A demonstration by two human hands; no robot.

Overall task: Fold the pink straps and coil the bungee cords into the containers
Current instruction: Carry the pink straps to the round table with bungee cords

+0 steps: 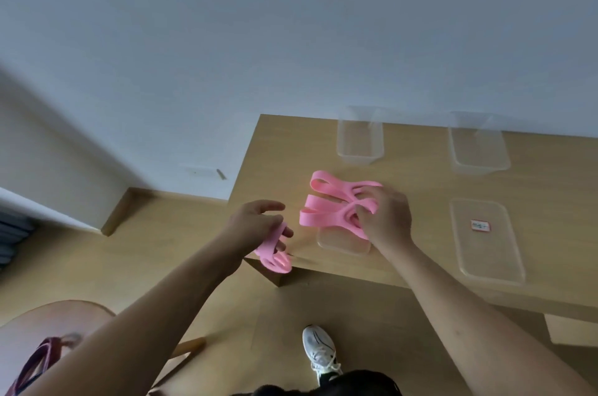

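Above table (278,149), pink straps (323,203), loops leftward

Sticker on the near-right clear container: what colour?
The sticker is white with a red border, seen in the head view.

Close head-worn view down onto table (427,183)

The scene is lit softly and evenly. No hard shadows are cast, and only a faint darkening is seen beneath the near edge of the table (417,179), at lower centre. The wall (291,23) is rendered a cool blue-grey. Motion blur is seen on the right hand (385,217) and the pink straps (323,201). The clear containers (359,140) are low in contrast. Straight lines are bent by wide-angle distortion, and the lower left is smeared.
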